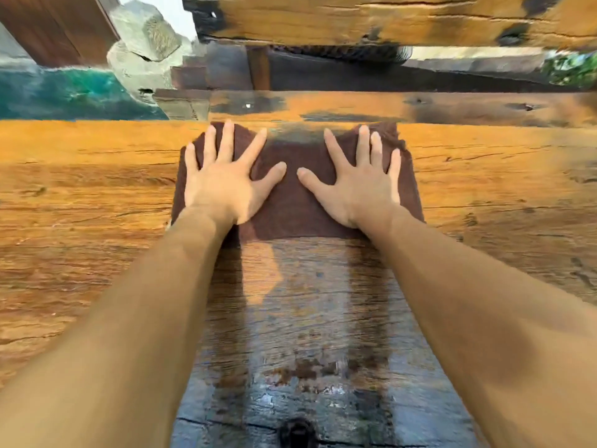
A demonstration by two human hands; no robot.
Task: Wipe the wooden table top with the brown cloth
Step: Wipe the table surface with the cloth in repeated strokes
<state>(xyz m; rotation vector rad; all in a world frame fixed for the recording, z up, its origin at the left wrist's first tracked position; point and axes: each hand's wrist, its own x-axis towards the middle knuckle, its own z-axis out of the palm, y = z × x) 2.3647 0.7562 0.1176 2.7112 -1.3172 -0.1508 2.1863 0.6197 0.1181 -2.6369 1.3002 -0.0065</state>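
Note:
A brown cloth (292,205) lies flat on the wooden table top (90,195), near its far edge. My left hand (223,179) presses flat on the cloth's left half with fingers spread. My right hand (358,182) presses flat on the right half, fingers spread too. Both arms reach straight forward. Between my arms a dark, wet-looking streak (300,334) runs from the near edge up to the cloth. The wood to either side of it is lighter orange.
Beyond the table's far edge lies another thick wooden beam (387,17). At the far left are pale rocks (142,50) and turquoise water (64,95). A dark knot hole (295,431) marks the near part of the table.

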